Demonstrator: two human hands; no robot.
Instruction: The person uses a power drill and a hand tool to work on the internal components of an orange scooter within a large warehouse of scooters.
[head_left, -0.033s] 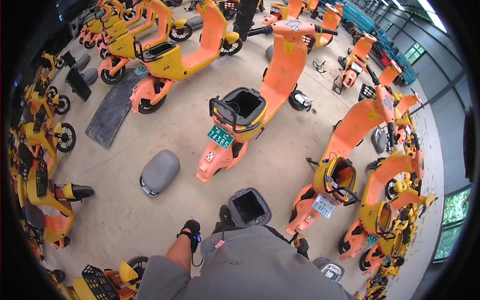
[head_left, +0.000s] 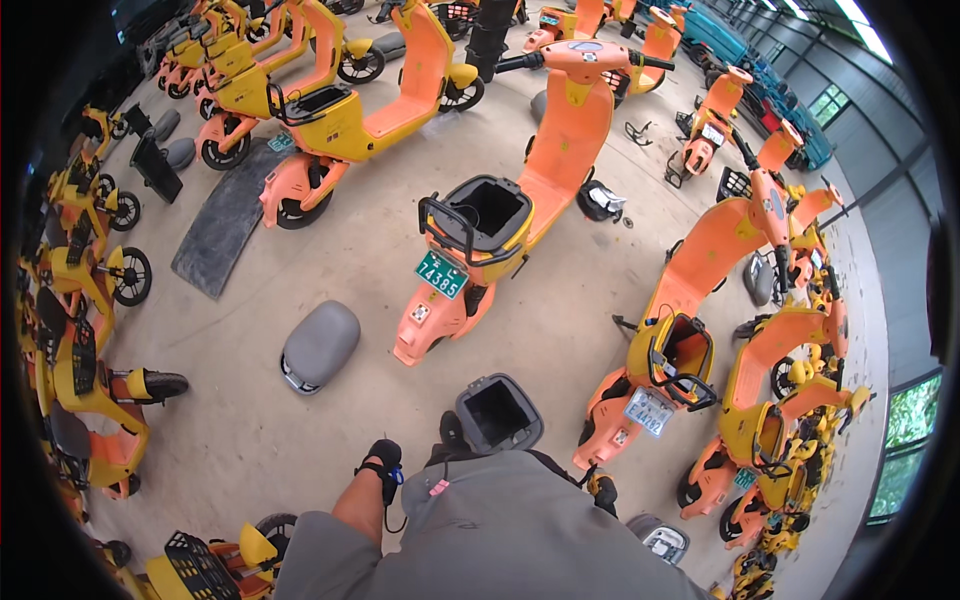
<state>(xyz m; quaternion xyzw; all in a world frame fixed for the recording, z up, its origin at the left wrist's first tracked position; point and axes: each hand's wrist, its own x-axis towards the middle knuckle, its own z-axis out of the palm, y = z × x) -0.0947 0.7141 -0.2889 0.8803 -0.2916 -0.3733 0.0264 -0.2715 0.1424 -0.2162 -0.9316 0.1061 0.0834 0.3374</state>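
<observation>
My left hand, in a dark glove, hangs beside my grey shirt. A small blue thing and a dark cord show at it; its fingers are not clear. By my right side, a dark and yellow-brown shape shows, with a thin dark tip; my right hand there is mostly hidden, and I cannot make out what it holds. In front of my feet sits a grey open storage bin. Ahead stands an orange and yellow scooter without its seat, its under-seat compartment open. A grey seat lies on the floor to the left.
Another seatless scooter stands close on the right, with more behind it. Scooters line the left side too. A dark mat lies beyond the loose seat. An upturned seat lies behind my right side.
</observation>
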